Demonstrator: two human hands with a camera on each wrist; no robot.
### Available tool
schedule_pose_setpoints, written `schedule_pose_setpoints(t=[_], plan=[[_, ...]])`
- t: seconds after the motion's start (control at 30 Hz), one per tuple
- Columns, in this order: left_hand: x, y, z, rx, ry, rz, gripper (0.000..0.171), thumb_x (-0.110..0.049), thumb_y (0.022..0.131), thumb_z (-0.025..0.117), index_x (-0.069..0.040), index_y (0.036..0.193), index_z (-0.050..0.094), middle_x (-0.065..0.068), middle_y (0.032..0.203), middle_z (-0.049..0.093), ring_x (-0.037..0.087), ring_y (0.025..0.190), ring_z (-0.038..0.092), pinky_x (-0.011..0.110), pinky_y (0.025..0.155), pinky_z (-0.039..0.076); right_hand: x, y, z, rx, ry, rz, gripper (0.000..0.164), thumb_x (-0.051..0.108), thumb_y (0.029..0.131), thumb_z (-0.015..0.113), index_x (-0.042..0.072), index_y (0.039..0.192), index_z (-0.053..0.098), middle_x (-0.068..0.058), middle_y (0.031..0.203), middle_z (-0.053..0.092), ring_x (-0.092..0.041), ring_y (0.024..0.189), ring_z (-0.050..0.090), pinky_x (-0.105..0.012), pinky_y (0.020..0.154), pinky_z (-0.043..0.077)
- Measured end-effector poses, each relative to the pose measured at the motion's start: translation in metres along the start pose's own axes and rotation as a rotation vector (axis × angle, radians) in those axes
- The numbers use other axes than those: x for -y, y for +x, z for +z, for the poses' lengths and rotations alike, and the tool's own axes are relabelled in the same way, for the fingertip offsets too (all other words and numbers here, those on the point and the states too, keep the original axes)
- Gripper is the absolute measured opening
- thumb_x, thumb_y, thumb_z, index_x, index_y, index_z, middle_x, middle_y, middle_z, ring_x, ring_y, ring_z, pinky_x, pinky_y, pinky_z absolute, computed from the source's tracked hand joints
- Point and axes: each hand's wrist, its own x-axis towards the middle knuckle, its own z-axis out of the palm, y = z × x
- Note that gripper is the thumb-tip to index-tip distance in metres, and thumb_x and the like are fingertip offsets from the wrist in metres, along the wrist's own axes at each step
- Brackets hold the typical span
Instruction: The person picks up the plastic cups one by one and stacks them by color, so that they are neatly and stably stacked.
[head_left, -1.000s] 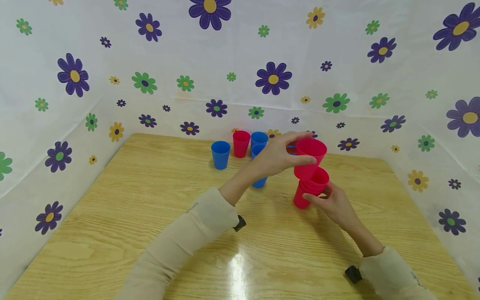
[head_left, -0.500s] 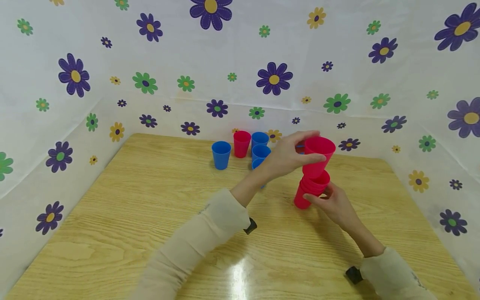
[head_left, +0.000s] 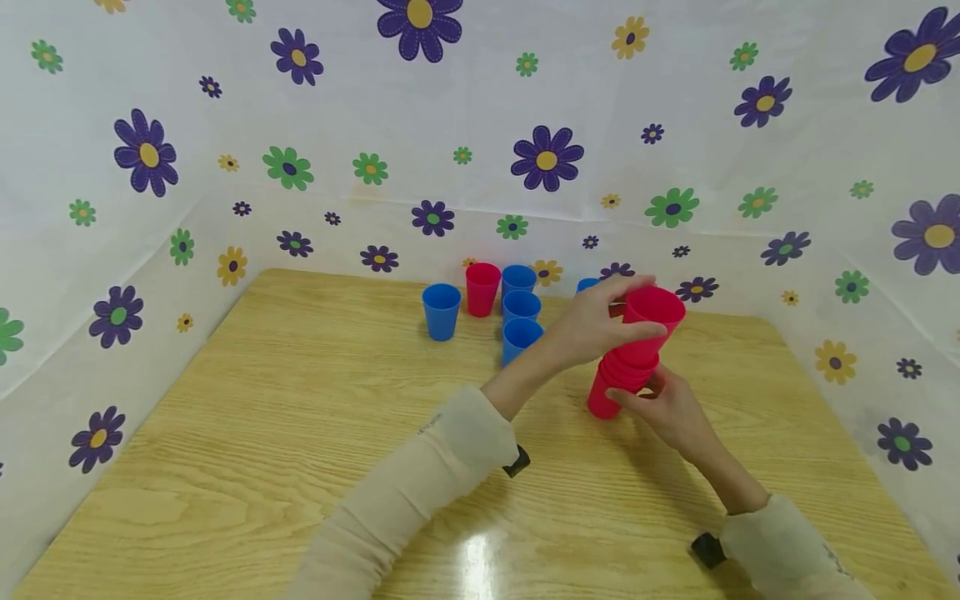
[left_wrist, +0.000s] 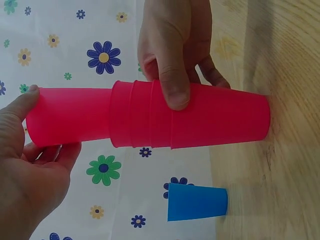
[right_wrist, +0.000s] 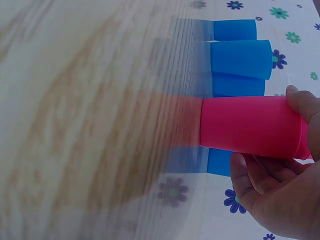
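Note:
My left hand point(head_left: 588, 329) holds a red plastic cup point(left_wrist: 75, 115) by its upper part, with the thumb on the near side. That cup's lower end sits inside the mouth of a stack of red cups point(head_left: 606, 398), and its upper part stands out above the stack. Fingers and thumb of my right hand point(head_left: 675, 412) grip the stack near its rims. In the right wrist view the bottom red cup point(right_wrist: 250, 125) stands upright on the wooden table. Several nested rims show on the stack point(left_wrist: 215, 120) in the left wrist view.
Several blue cups point(head_left: 441, 312) stand upright toward the back of the table point(head_left: 300, 417), three of them in a row behind my left forearm. A single red cup point(head_left: 482, 290) is among them. Another blue cup point(head_left: 587, 284) is partly hidden behind my left hand. Flowered cloth surrounds the table.
My left hand has moved right and then down with its red cup, from above the stack into its top. My right hand and the stack have stayed in place.

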Motion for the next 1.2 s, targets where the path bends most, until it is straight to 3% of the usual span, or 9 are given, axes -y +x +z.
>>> schedule_pose_setpoints(t=[0.33,0.57,0.93,1.2], plan=[[0.008,-0.001,0.005,0.025,-0.004,0.000,0.069,-0.024,0.094,0.077,-0.013,0.155,0.046,0.005,0.147,0.056,0.012,0.124,0.057,0.017,0.089,0.054,-0.001,-0.001,0.000,-0.004,0.002,-0.006,0.054,0.021,0.097,0.075,0.000,0.141,0.052,-0.020,0.133,0.065,-0.038,0.117,0.063,-0.018,0.086,0.053],[0.016,-0.004,0.005,0.053,-0.003,0.025,0.071,-0.025,0.096,0.075,-0.013,0.158,0.043,0.001,0.157,0.049,0.012,0.140,0.047,0.021,0.109,0.043,-0.001,-0.001,0.001,-0.017,-0.027,0.001,0.052,0.024,0.097,0.075,-0.002,0.138,0.054,-0.020,0.129,0.067,-0.038,0.114,0.065,-0.016,0.085,0.053],[0.032,-0.008,0.000,0.008,-0.016,0.033,0.063,-0.030,0.102,0.068,-0.011,0.157,0.044,0.005,0.151,0.055,0.012,0.135,0.052,0.022,0.109,0.043,-0.002,-0.001,0.002,-0.020,0.003,-0.005,0.052,0.021,0.096,0.076,-0.003,0.137,0.054,-0.021,0.127,0.067,-0.039,0.113,0.064,-0.018,0.085,0.054],[0.039,-0.009,-0.013,-0.022,-0.002,-0.001,0.062,-0.033,0.104,0.064,-0.010,0.157,0.043,0.005,0.151,0.053,0.014,0.137,0.051,0.032,0.111,0.045,-0.001,0.000,0.002,-0.029,0.007,0.006,0.051,0.022,0.096,0.076,-0.003,0.135,0.055,-0.020,0.125,0.067,-0.037,0.112,0.064,-0.020,0.084,0.055]])
